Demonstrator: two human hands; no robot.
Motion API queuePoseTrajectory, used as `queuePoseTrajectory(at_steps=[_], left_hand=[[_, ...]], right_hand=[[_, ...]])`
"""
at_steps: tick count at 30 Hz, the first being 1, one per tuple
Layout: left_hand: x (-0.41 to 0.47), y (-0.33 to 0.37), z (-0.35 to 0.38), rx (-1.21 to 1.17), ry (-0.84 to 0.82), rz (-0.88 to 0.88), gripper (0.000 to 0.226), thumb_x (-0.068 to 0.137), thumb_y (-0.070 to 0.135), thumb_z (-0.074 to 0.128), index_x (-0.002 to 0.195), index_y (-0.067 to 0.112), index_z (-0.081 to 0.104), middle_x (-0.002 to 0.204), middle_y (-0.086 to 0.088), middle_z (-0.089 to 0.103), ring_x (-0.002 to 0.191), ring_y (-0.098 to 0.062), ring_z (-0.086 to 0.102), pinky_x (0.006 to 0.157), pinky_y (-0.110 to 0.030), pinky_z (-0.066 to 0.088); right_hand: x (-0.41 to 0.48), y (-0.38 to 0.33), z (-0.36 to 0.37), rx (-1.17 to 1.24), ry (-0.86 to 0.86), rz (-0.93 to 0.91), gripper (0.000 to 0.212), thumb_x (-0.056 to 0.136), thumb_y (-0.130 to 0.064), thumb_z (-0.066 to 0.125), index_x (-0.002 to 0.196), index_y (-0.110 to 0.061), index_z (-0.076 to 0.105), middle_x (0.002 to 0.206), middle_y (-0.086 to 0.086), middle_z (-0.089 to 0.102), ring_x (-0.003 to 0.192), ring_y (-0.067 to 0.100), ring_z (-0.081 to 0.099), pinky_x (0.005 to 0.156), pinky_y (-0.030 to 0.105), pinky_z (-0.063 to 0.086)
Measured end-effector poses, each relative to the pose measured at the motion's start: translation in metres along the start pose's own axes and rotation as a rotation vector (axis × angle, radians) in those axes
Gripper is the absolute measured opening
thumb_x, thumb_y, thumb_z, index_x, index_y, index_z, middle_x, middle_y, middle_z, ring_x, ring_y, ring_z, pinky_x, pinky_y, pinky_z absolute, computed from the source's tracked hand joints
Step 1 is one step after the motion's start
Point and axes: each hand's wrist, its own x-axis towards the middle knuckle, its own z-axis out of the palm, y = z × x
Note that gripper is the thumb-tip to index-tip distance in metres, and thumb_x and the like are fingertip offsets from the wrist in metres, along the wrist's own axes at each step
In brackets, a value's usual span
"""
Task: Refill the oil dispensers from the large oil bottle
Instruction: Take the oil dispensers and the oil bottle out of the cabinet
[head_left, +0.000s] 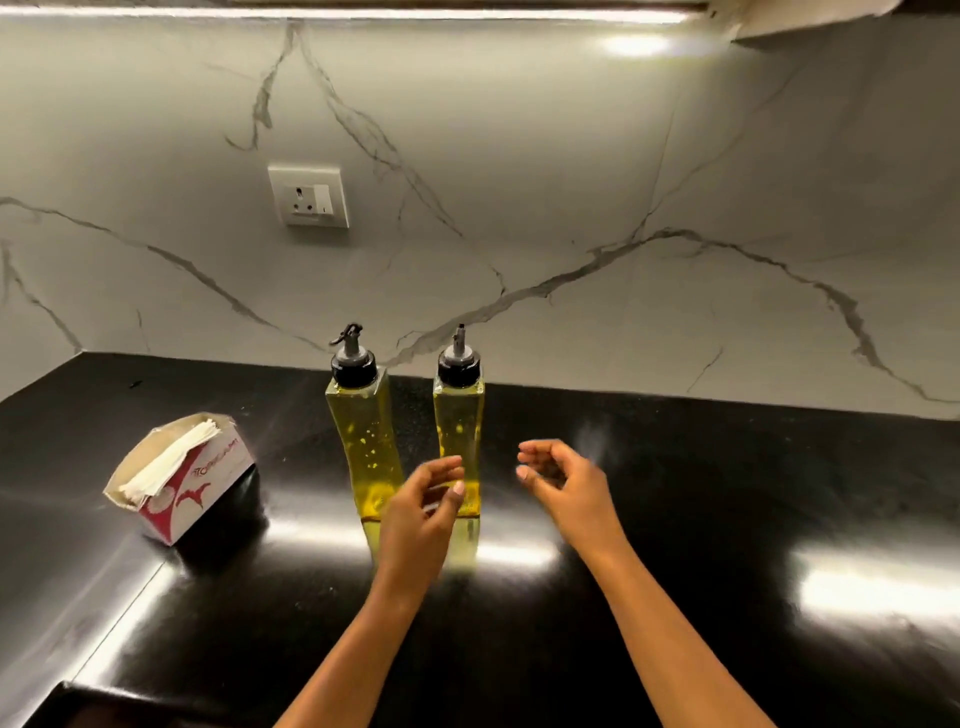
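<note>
We see the left dispenser (363, 431) and the right dispenser (458, 415) standing up side by side on the shiny black bench (675, 493), near the far wall. Both have yellow oil almost to the top, and each has a black cap with a spout. Our left hand (421, 514) is in front of the bottom of the right dispenser, fingers loosely bent, holding nothing. Our right hand (566, 483) is just right of that dispenser, fingers loosely bent too, holding nothing. A red and white tissue box (182, 478) sits on the left.
</note>
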Motion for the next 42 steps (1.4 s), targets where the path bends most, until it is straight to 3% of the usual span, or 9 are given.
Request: queuePoseTrajectory(at_steps=[4,9,13,18,22,25,28,37,42], left_hand=[[0.028,0.115,-0.002,-0.049,0.033,0.323,0.02,0.088,0.02,0.063,0.106,0.029,0.066,0.098,0.008,0.073,0.094,-0.007,0.069,0.084,-0.023,0.055],[0.066,0.236,-0.005,-0.03,0.082,0.626,0.019,0.091,0.025,0.058,0.108,0.028,0.067,0.105,0.018,0.07,0.101,-0.001,0.065,0.083,-0.01,0.049],[0.107,0.313,0.004,-0.133,0.101,0.716,0.018,0.093,0.017,0.06,0.101,0.031,0.068,0.104,0.012,0.071,0.099,-0.01,0.066,0.082,-0.027,0.055],[0.161,0.376,0.022,-0.216,0.047,0.686,0.021,0.094,0.013,0.059,0.112,0.021,0.065,0.105,0.01,0.065,0.094,-0.001,0.062,0.085,-0.027,0.055],[0.217,0.411,0.035,-0.096,0.008,0.557,0.043,0.094,0.017,0.06,0.135,0.02,0.048,0.134,-0.003,0.05,0.107,-0.012,0.055,0.079,-0.021,0.048],[0.259,0.427,0.04,-0.025,-0.051,0.404,0.056,0.095,0.022,0.059,0.144,0.021,0.033,0.15,-0.011,0.036,0.133,-0.03,0.041,0.097,-0.038,0.041],[0.302,0.431,0.037,-0.003,-0.1,0.258,0.067,0.095,0.035,0.058,0.15,0.023,0.021,0.156,-0.011,0.026,0.139,-0.036,0.032,0.104,-0.052,0.036],[0.356,0.431,0.043,-0.088,-0.398,0.156,0.076,0.083,0.06,0.058,0.146,0.031,0.028,0.149,-0.009,0.038,0.135,-0.037,0.039,0.098,-0.064,0.037],[0.35,0.43,0.045,-0.058,-0.391,0.163,0.075,0.082,0.06,0.06,0.144,0.031,0.029,0.146,-0.009,0.04,0.132,-0.036,0.041,0.094,-0.062,0.041]], right_hand=[[0.01,-0.099,-0.061,0.005,0.102,-0.246,0.018,0.085,-0.022,0.068,0.103,-0.024,0.064,0.096,-0.014,0.068,0.088,-0.004,0.063,0.075,0.008,0.048],[0.027,-0.195,-0.125,-0.026,0.241,-0.493,0.022,0.087,-0.026,0.064,0.108,-0.03,0.061,0.102,-0.021,0.065,0.097,-0.007,0.06,0.081,0.007,0.046],[0.059,-0.264,-0.159,-0.026,0.335,-0.619,0.022,0.088,-0.027,0.063,0.109,-0.03,0.057,0.099,-0.028,0.057,0.092,-0.017,0.054,0.072,-0.001,0.042],[0.121,-0.326,-0.193,0.047,0.356,-0.557,0.039,0.09,-0.023,0.062,0.127,-0.019,0.049,0.124,-0.005,0.054,0.106,0.006,0.05,0.07,0.008,0.04],[0.177,-0.35,-0.216,-0.013,0.366,-0.403,0.05,0.09,-0.021,0.062,0.135,-0.017,0.042,0.136,0.006,0.048,0.113,0.018,0.05,0.078,0.023,0.042],[0.213,-0.36,-0.229,-0.107,0.343,-0.279,0.059,0.089,-0.02,0.064,0.14,-0.013,0.034,0.14,0.012,0.044,0.123,0.027,0.047,0.088,0.032,0.042],[0.247,-0.364,-0.239,-0.107,0.286,-0.139,0.071,0.087,-0.023,0.066,0.144,-0.012,0.026,0.146,0.014,0.036,0.129,0.032,0.041,0.097,0.038,0.041],[0.307,-0.367,-0.227,-0.047,0.064,-0.052,0.08,0.077,-0.026,0.076,0.139,-0.017,0.028,0.134,0.01,0.051,0.122,0.032,0.048,0.102,0.051,0.04],[0.308,-0.364,-0.22,-0.005,0.108,-0.083,0.085,0.072,-0.031,0.079,0.138,-0.017,0.028,0.125,0.009,0.056,0.113,0.029,0.055,0.096,0.05,0.045]])
